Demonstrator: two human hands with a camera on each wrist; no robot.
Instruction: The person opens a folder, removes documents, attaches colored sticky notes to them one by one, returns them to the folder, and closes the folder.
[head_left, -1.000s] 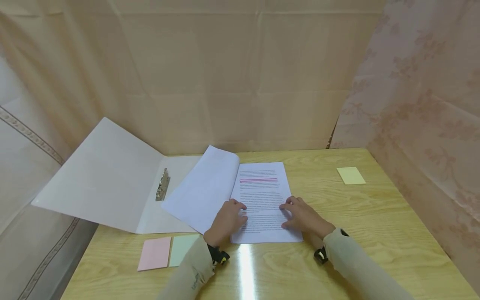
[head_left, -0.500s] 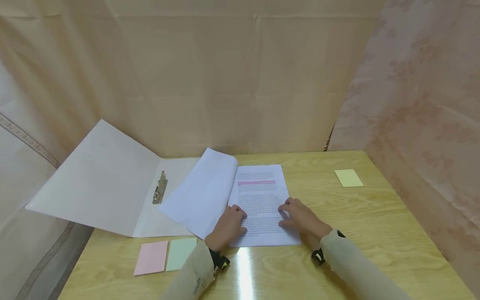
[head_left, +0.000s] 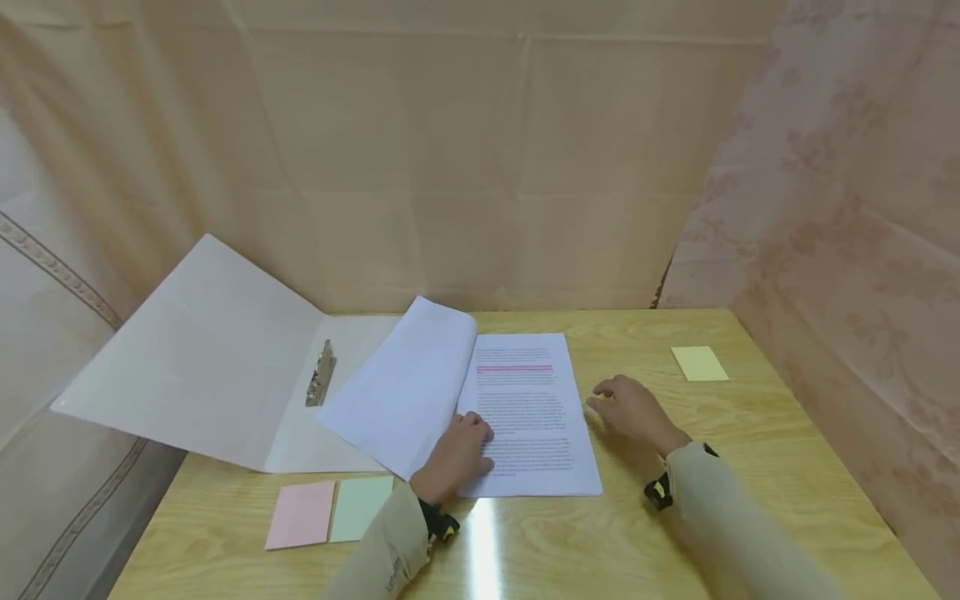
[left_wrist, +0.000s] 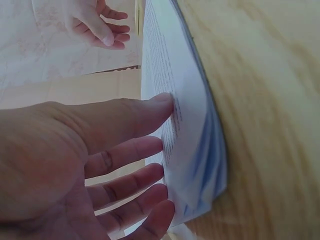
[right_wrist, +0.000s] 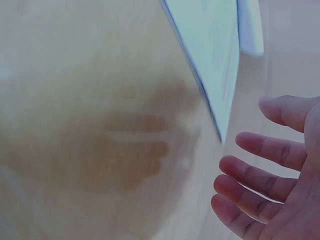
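Observation:
A stack of printed sheets (head_left: pixel 525 417) lies on the table, with a pink highlighted line near the top of the upper page. Its turned-over pages (head_left: pixel 408 375) fold left across part of an open white folder (head_left: pixel 217 358). My left hand (head_left: pixel 457 450) rests on the lower left of the printed page, fingertips touching the paper; in the left wrist view its thumb and fingers are extended. To the right of the stack my right hand (head_left: pixel 633 412) hovers over the table, apart from the paper. The right wrist view shows its fingers (right_wrist: pixel 265 175) spread and holding nothing.
A metal clip (head_left: pixel 321 375) is fixed inside the folder. Pink (head_left: pixel 300 514) and green sticky notes (head_left: pixel 360 507) lie at the front left, and a yellow sticky note pad (head_left: pixel 699 363) at the far right. Curtains (head_left: pixel 465 167) hang behind the table (head_left: pixel 750 467).
My right hand has come off the right side of the page and moved right, above the bare wood. The left hand stays on the paper.

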